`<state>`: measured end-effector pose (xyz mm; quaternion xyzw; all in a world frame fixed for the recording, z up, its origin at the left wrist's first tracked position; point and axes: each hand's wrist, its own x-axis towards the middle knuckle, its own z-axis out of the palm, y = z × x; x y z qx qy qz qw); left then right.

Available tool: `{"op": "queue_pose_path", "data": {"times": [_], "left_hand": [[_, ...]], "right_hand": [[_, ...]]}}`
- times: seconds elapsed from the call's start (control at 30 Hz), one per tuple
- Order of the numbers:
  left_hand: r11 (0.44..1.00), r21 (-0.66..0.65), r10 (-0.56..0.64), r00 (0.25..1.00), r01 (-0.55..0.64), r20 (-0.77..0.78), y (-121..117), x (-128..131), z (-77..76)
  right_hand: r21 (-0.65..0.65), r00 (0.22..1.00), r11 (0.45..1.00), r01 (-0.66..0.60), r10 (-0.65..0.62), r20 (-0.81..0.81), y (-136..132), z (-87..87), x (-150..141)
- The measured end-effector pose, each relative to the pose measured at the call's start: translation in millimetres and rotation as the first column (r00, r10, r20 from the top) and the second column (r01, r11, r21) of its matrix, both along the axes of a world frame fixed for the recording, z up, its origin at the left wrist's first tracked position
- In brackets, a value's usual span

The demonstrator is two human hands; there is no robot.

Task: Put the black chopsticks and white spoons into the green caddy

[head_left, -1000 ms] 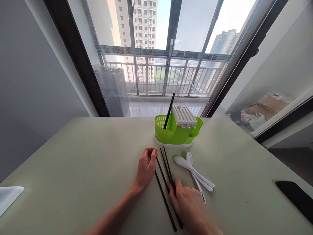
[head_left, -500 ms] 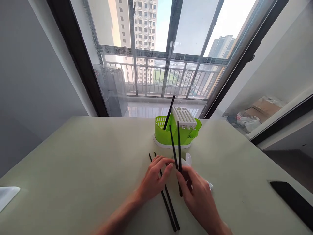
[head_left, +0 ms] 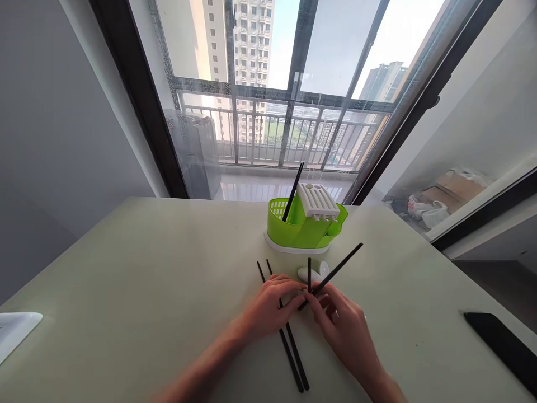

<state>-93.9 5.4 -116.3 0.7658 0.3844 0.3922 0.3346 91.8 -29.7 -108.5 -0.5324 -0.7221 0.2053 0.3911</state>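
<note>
Between my two hands are two black chopsticks (head_left: 342, 267), crossed at my fingertips; one points up, the other slants up to the right. My right hand (head_left: 346, 324) pinches them with thumb and fingers. The thumb and index finger of my left hand (head_left: 268, 308) close on them at the crossing, where the exact grip is partly hidden. Another pair of black chopsticks (head_left: 297, 361) lies on the table, passing under my left hand. Just beyond my fingers lie white spoons (head_left: 324, 269), partly covered by my right hand.
A green utensil holder (head_left: 296, 235) with a white slotted top stands beyond my hands, with black chopsticks (head_left: 293, 190) leaning in its left basket. A black flat object (head_left: 499, 341) lies at the table's right edge, a white object (head_left: 19, 330) at the left. Behind the table (head_left: 188, 252) is a window.
The held chopsticks have turned from nearly upright and side by side to crossed, one swung to the right. My left fingertips have moved right onto them.
</note>
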Motion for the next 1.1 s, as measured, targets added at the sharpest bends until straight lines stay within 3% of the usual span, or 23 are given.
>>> {"op": "queue_pose_path", "data": {"times": [0.27,0.67,1.1], "left_hand": [[0.997,0.017,-0.075,0.997,0.075,-0.008,0,1,5.3],[0.988,-0.113,-0.108,0.994,0.105,-0.017,1,-1,2.3],[0.989,-0.114,-0.103,0.993,0.095,-0.066,3,-1,-3.8]], "right_hand": [[-0.068,0.998,0.998,0.009,-0.013,-0.066,-2,9.5,2],[-0.054,0.998,0.997,-0.053,0.051,-0.038,-2,17.8,6],[0.086,0.998,0.995,0.052,-0.048,-0.047,-2,59.4,23]]}}
